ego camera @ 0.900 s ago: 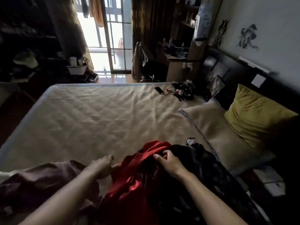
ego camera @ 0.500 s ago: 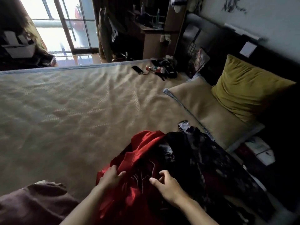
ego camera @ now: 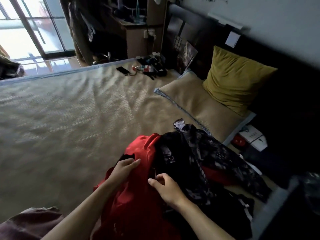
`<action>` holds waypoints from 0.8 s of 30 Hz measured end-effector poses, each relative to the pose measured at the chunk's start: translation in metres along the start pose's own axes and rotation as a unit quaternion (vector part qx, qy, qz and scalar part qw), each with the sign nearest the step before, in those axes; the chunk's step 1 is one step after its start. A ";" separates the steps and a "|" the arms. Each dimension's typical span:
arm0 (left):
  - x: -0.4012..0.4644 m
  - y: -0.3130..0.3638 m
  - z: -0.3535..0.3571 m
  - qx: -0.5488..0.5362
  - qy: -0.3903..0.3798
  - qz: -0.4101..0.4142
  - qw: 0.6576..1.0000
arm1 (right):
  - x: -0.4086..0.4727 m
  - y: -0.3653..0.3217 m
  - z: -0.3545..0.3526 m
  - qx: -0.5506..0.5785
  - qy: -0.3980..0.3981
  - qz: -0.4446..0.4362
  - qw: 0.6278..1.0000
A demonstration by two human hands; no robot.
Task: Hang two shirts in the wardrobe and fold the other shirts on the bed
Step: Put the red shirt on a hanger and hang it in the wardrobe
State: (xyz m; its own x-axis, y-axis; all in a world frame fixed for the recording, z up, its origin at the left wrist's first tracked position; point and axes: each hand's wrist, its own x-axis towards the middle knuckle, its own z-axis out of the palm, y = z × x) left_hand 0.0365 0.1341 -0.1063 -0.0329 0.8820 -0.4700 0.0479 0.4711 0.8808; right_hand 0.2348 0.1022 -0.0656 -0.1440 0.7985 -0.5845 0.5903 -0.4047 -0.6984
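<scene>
A crumpled red shirt (ego camera: 136, 201) lies on the bed (ego camera: 69, 122) in front of me, beside a heap of dark patterned shirts (ego camera: 207, 163) to its right. My left hand (ego camera: 123, 168) grips a fold of the red shirt near its upper edge. Where the red cloth meets the dark heap, my right hand (ego camera: 166, 186) rests with fingers curled; its thumb and fingertips appear to pinch the fabric. A brownish-purple garment (ego camera: 31, 222) is bunched at the lower left corner.
A tan pillow (ego camera: 199, 108) and a mustard cushion (ego camera: 233, 84) lie against the dark headboard at right. A phone (ego camera: 123, 71), a bottle and dark items sit at the bed's far edge. White boxes (ego camera: 252, 137) lie beside the pillow. A glass door is at far left.
My left hand left the bed surface and took hold of the red shirt. My right hand slid down to the red shirt's edge. My view swung right and down.
</scene>
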 end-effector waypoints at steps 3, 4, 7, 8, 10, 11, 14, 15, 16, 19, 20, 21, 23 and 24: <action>-0.029 0.074 0.050 -0.189 -0.065 0.026 0.980 | -0.030 -0.013 -0.013 0.130 0.028 -0.048 0.990; -0.042 0.100 0.070 -0.221 -0.098 0.032 0.970 | -0.044 -0.017 -0.022 0.148 0.051 -0.070 0.985; -0.084 0.172 0.131 -0.218 -0.175 0.080 0.957 | -0.093 -0.028 -0.069 0.158 0.165 -0.137 0.964; -0.097 0.192 0.149 -0.202 -0.194 0.102 0.955 | -0.109 -0.031 -0.089 0.155 0.212 -0.152 0.953; -0.127 0.231 0.187 -0.154 -0.219 0.149 0.952 | -0.143 -0.037 -0.135 0.168 0.296 -0.165 0.926; -0.142 0.250 0.205 -0.127 -0.220 0.172 0.952 | -0.161 -0.041 -0.160 0.175 0.327 -0.167 0.914; -0.186 0.300 0.255 -0.073 -0.211 0.248 0.943 | -0.213 -0.047 -0.233 0.175 0.357 -0.197 0.896; -0.199 0.315 0.270 -0.057 -0.210 0.270 0.938 | -0.227 -0.047 -0.254 0.180 0.354 -0.215 0.892; -0.210 0.327 0.284 -0.042 -0.208 0.286 0.934 | -0.238 -0.044 -0.272 0.181 0.348 -0.230 0.891; -0.240 0.356 0.326 -0.024 -0.197 0.322 0.926 | -0.274 -0.030 -0.318 0.198 0.342 -0.282 0.874; -0.251 0.364 0.339 -0.015 -0.193 0.335 0.922 | -0.287 -0.024 -0.334 0.203 0.341 -0.295 0.869; -0.259 0.371 0.352 -0.006 -0.194 0.344 0.919 | -0.300 -0.018 -0.349 0.211 0.328 -0.302 0.870; -0.273 0.384 0.374 -0.003 -0.198 0.357 0.913 | -0.324 -0.008 -0.380 0.219 0.286 -0.317 0.877; -0.278 0.390 0.385 -0.006 -0.203 0.361 0.910 | -0.339 -0.004 -0.397 0.224 0.277 -0.320 0.878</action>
State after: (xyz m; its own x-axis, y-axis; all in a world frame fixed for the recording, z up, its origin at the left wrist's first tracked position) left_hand 0.4483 0.0753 0.3457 0.3747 0.8924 0.2513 -0.1012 -0.2301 0.9679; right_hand 0.5962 0.0098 0.2993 0.1488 0.9705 0.1896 0.1396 0.1692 -0.9757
